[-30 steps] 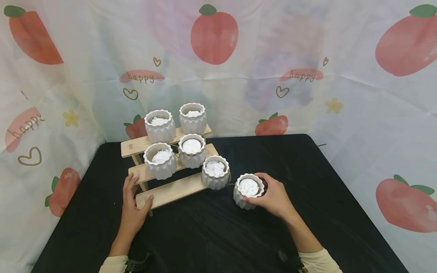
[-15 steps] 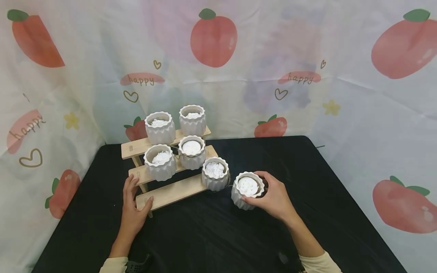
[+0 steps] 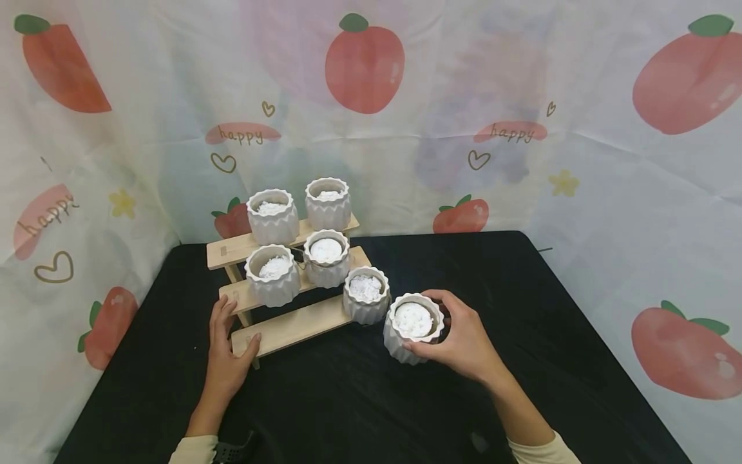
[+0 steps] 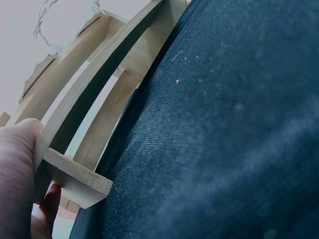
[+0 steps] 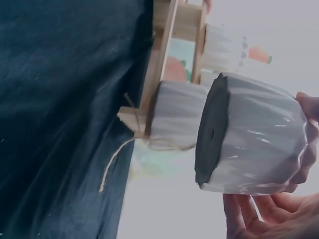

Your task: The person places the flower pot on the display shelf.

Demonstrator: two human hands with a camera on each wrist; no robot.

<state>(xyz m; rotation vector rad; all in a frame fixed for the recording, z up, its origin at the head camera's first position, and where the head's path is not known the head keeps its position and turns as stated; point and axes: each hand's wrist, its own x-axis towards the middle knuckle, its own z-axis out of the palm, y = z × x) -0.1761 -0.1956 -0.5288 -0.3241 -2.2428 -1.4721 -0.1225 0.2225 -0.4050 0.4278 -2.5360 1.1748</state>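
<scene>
My right hand (image 3: 464,338) grips a white scalloped flower pot (image 3: 400,341) by its rim, thumb at the front. White filling shows inside it. In the right wrist view this pot (image 5: 264,137) is held up off the cloth, its dark underside visible. Just left of it, another pot (image 3: 367,303) stands on the right end of the lowest step of a three-step wooden stand (image 3: 295,328). My left hand (image 3: 225,364) holds the stand's left end, thumb on the lowest step. In the left wrist view my thumb and a fingertip lie around the wood.
Two pots stand on the top step, one (image 3: 272,222) left of the other (image 3: 328,209). The middle step bears two more, a left pot (image 3: 272,287) and a right pot (image 3: 326,267). Loose twine (image 5: 112,159) trails near the step's end. Black cloth (image 3: 359,406) covers the table; a printed curtain (image 3: 406,161) hangs behind.
My right hand has carried its pot a little to the left, closer to the pot on the lowest step. The left hand and the stand have stayed in place.
</scene>
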